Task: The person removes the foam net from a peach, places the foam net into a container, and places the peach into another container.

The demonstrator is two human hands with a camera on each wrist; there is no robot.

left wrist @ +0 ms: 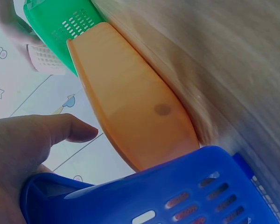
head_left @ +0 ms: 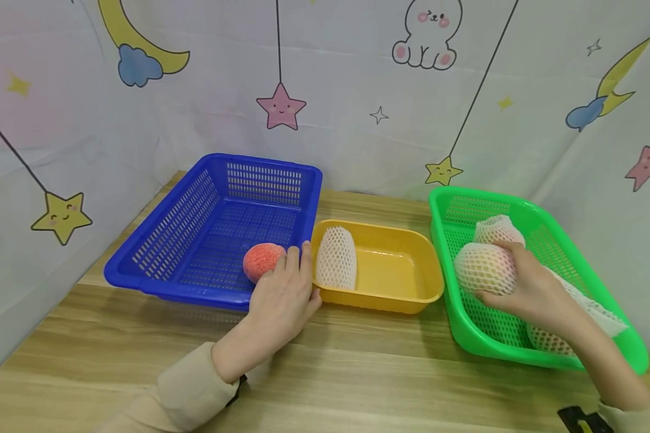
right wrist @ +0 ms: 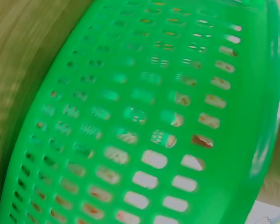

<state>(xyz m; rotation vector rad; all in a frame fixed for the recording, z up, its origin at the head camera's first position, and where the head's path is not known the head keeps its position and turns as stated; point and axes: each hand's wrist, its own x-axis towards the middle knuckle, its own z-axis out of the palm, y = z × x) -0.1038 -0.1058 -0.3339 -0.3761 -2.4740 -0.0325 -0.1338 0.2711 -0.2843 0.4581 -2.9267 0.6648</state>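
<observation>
My left hand [head_left: 287, 294] reaches over the right front rim of the blue basket [head_left: 179, 291], fingers extended beside a round orange-red peach-like fruit [head_left: 261, 262] inside it. Its thumb shows stretched out above the rim in the left wrist view, the other fingers hidden. My right hand [head_left: 536, 288] grips a round pale pink-yellow fruit in a white foam net [head_left: 484, 269] over the green basket [head_left: 466, 331]. More netted fruit [head_left: 499, 231] lies behind it, and another netted fruit [head_left: 547, 340] sits under the forearm. The green basket wall hides the right hand's fingers in its wrist view.
Between the baskets stands a yellow tray [head_left: 390, 264] with a loose white foam net [head_left: 337, 258] at its left end. All three containers sit on a wooden table [head_left: 368, 373]. A printed white curtain [head_left: 346, 144] hangs close behind and at both sides.
</observation>
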